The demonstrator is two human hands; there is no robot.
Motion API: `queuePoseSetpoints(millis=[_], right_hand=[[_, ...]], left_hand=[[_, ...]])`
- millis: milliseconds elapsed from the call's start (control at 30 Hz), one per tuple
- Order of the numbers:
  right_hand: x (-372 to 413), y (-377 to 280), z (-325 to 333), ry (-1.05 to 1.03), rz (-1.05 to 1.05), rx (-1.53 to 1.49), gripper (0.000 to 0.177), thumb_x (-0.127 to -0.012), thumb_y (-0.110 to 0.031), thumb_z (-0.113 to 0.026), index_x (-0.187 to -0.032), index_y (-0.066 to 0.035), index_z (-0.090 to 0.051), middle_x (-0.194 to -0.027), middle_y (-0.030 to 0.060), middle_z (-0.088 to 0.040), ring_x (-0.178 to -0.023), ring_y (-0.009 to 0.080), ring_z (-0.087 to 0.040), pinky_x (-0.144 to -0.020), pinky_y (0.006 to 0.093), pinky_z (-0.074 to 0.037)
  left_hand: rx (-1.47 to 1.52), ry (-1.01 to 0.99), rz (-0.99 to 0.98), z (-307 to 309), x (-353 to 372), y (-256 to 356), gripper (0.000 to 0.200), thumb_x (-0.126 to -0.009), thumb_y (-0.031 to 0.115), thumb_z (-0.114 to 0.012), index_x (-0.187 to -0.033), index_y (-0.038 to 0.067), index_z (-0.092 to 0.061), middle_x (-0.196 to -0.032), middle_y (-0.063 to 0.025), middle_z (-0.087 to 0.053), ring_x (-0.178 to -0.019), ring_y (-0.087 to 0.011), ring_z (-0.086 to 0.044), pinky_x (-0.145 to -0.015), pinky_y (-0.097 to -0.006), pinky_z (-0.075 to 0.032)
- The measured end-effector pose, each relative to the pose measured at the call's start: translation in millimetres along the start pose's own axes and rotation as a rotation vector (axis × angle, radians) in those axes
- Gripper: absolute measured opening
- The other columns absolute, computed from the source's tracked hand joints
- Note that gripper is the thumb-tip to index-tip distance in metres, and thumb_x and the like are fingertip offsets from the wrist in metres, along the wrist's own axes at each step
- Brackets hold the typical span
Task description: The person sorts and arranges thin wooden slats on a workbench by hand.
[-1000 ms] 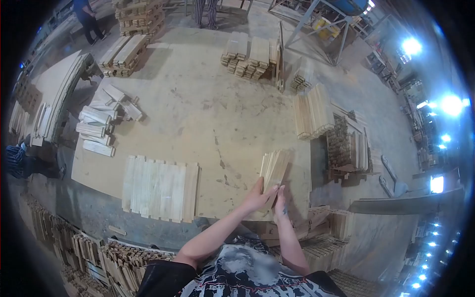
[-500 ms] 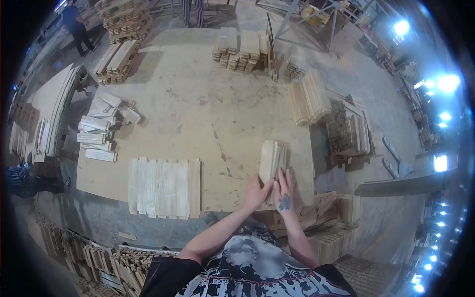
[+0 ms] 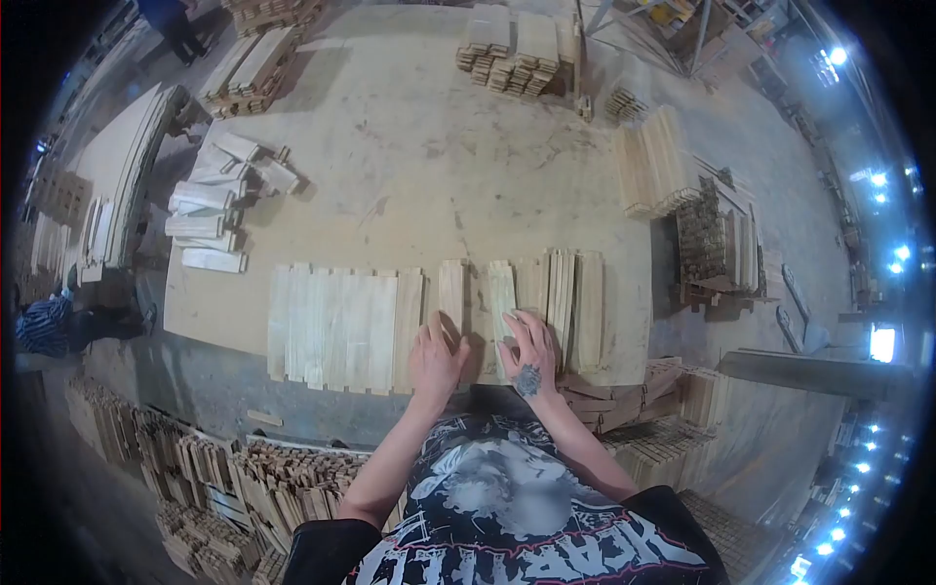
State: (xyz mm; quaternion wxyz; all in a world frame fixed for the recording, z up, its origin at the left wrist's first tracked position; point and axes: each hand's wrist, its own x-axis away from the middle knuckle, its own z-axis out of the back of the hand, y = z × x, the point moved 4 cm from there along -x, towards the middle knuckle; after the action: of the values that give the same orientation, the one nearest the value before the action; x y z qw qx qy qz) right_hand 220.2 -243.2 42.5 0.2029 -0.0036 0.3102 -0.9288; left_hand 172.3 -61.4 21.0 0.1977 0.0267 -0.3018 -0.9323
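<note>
My left hand (image 3: 439, 359) straddles the near end of a wooden slat (image 3: 452, 289), its thumb along the right edge and its fingers at the left. That slat stands apart from a row of slats (image 3: 336, 327) laid side by side on the left. My right hand (image 3: 531, 353) has its fingers spread, touching a pale greenish slat (image 3: 501, 285) near its lower part. Just to the right lie several loose slats (image 3: 562, 292), some on edge, and a flat slat (image 3: 590, 312) at the far right of them. The slats' near ends are partly hidden by my hands.
The slats lie on a large tabletop (image 3: 390, 166). A jumble of short boards (image 3: 210, 210) lies at its left side. Stacked slats (image 3: 512, 54) stand at the back, with another stack (image 3: 658, 166) at the right edge. A person (image 3: 175, 27) stands far left.
The bundle of slats my two hands held together is now spread out on the table. My left hand has moved left with one slat, and my hands are apart. The view has shifted.
</note>
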Motion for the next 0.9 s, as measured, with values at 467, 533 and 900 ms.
queuePoseSetpoints(millis=[467, 533, 900], right_hand=[[0, 20, -7, 0.075, -0.040, 0.353, 0.074, -0.071, -0.035, -0.084, -0.135, -0.008, -0.056, -0.115, 0.0166, -0.060, -0.115, 0.0390, -0.053, -0.106, 0.0483, -0.040], [-1, 17, -5, 0.065, -0.054, 0.351, 0.074, -0.072, -0.034, -0.083, -0.135, -0.007, -0.055, -0.114, 0.0168, -0.061, -0.115, 0.0387, -0.054, -0.106, 0.0484, -0.040], [14, -3, -20, -0.096, -0.228, 0.241, 0.086, -0.078, -0.045, -0.079, -0.147, -0.007, -0.044, -0.121, 0.0240, -0.064, -0.115, 0.0376, -0.061, -0.111, 0.0534, -0.034]], left_hand=[[-0.101, -0.038, -0.120, -12, 11, -20, 0.086, -0.083, 0.041, -0.077, -0.148, 0.000, -0.040, -0.102, -0.0149, -0.066, -0.090, -0.0309, -0.069, -0.072, -0.0420, -0.056], [-0.105, -0.061, -0.118, -15, 11, -23, 0.089, -0.084, 0.044, -0.076, -0.150, -0.001, -0.037, -0.102, -0.0153, -0.068, -0.089, -0.0303, -0.070, -0.072, -0.0416, -0.056], [-0.087, -0.033, -0.129, -12, 16, -27, 0.090, -0.083, 0.051, -0.076, -0.147, -0.001, -0.040, -0.095, -0.0176, -0.072, -0.076, -0.0308, -0.072, -0.065, -0.0409, -0.057]])
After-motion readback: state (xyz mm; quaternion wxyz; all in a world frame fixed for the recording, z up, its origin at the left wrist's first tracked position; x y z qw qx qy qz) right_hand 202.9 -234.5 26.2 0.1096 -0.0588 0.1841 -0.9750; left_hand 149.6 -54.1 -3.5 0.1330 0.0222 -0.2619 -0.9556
